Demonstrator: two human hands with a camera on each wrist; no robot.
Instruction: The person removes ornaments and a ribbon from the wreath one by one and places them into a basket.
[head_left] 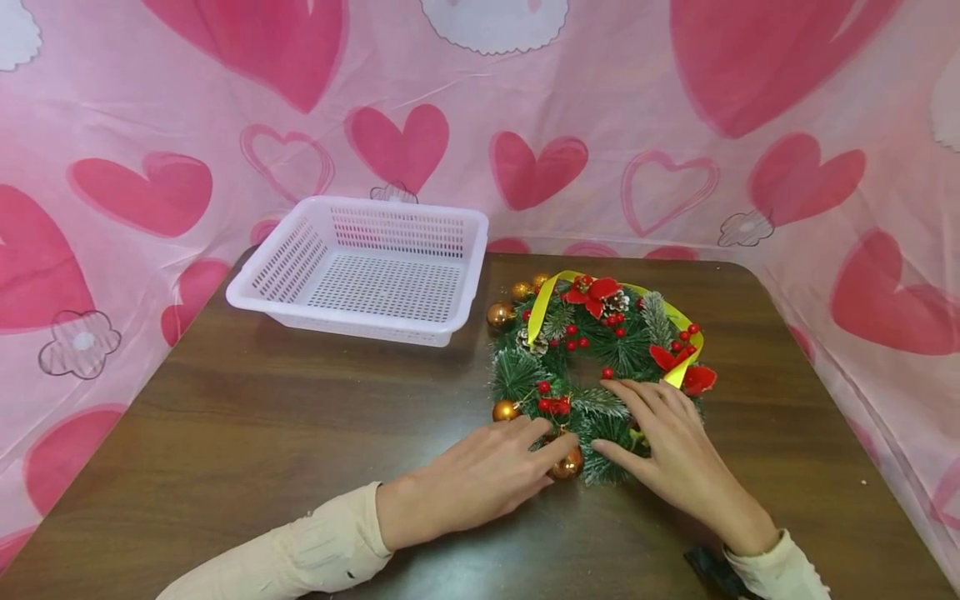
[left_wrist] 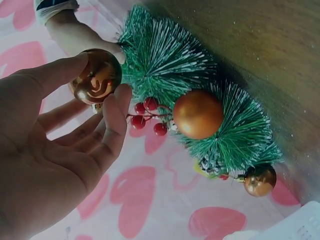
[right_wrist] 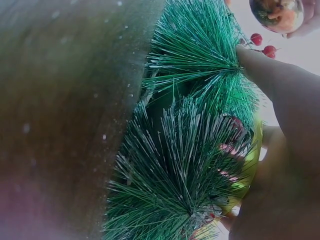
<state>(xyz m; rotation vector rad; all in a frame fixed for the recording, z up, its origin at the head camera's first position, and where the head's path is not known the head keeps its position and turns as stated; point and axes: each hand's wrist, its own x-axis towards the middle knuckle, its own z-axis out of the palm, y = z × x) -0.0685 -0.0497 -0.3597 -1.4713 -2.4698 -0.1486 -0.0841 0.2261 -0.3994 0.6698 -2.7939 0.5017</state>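
A green Christmas wreath (head_left: 517, 373) with frosted needles lies on the table. Red berries (head_left: 555, 406), red flowers (head_left: 596, 294), pine cones and a yellow ribbon (head_left: 681, 372) decorate it. At its near edge the left hand (head_left: 476, 468) pinches a shiny copper bauble (left_wrist: 96, 75) between thumb and fingers. Fairly straight fingers of the right hand (head_left: 671, 454) rest over the wreath's near right part, and its thumb (right_wrist: 260, 67) touches the needles. More copper and gold baubles, among them a matte one (left_wrist: 198, 114), sit along the left side.
A white plastic basket (head_left: 360, 325) with slotted walls stands at the back left of the brown wooden table (head_left: 300, 433). Behind the table hangs a pink cloth (head_left: 465, 92) with hearts. A small dark object (head_left: 712, 571) lies beside the right sleeve.
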